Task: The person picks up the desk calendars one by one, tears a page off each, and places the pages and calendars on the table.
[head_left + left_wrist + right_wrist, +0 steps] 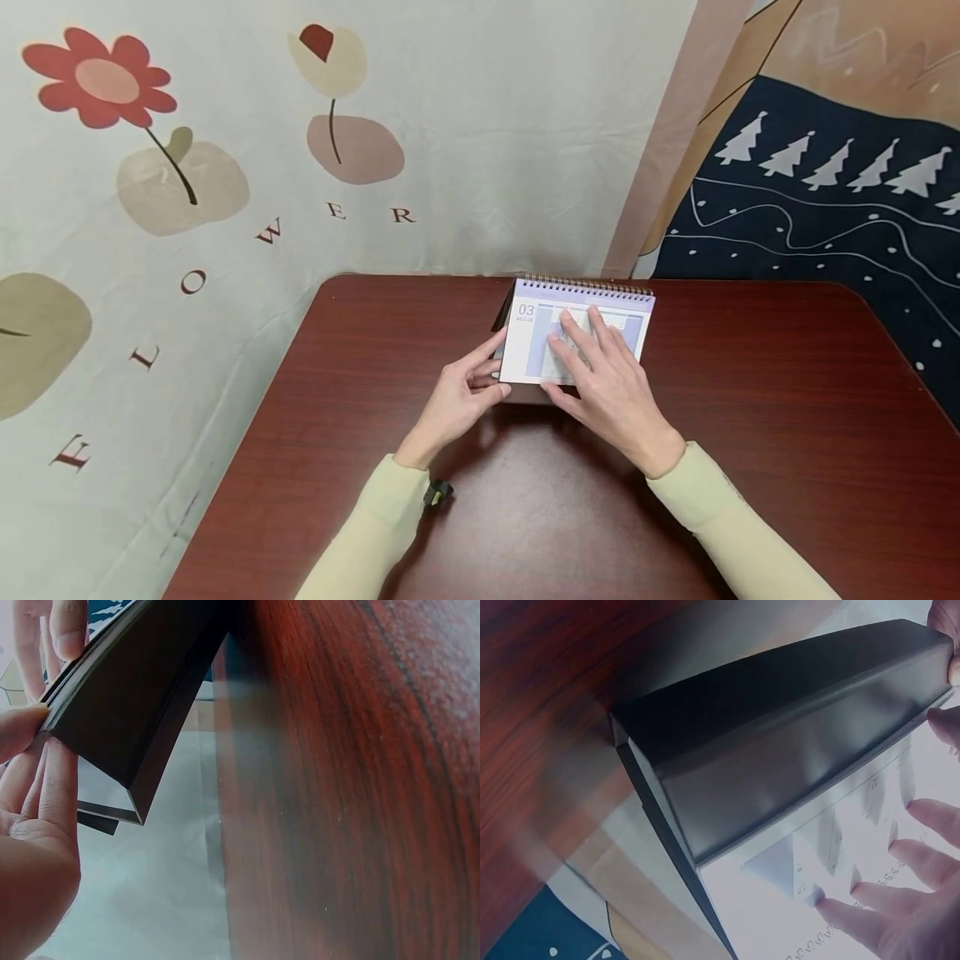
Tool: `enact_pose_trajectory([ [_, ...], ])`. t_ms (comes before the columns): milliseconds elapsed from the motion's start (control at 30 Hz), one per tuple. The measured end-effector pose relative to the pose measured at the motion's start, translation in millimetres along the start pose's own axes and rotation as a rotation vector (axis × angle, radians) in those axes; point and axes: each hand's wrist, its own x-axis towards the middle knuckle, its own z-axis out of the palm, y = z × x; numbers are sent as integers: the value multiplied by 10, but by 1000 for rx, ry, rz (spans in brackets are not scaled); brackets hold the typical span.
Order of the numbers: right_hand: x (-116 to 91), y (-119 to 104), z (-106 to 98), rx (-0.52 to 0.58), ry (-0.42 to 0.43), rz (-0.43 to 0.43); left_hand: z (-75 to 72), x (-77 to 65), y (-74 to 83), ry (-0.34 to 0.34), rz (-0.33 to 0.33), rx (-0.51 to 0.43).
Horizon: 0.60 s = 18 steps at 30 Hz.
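A spiral-bound desk calendar (517,358) with "03" printed on its page stands on the table, its wire binding along the top and a dark folded base below. My left hand (457,404) pinches its lower left edge, thumb in front and fingers behind; the left wrist view shows that grip on the dark calendar stand (112,720). My right hand (611,383) lies across the page with spread, fairly straight fingers. In the right wrist view its fingertips touch the white page (780,877), and its thumb is by the page's lower edge.
The reddish-brown wooden table (322,450) reaches back to a pale cloth (487,142) printed with flowers and letters. To the right hangs a dark blue cloth (832,225) with white trees. A small black object (437,494) shows at the left wrist.
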Motion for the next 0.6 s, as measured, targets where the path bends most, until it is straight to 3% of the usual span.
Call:
enact_pose_trajectory([
  [267, 0, 39, -13, 0, 83, -35, 2, -6, 4, -3, -14, 6],
  [467, -24, 40, -8, -7, -7, -5, 4, 7, -2, -5, -6, -2],
  [600, -33, 44, 1, -20, -18, -7, 4, 11, -17, 0, -8, -4],
])
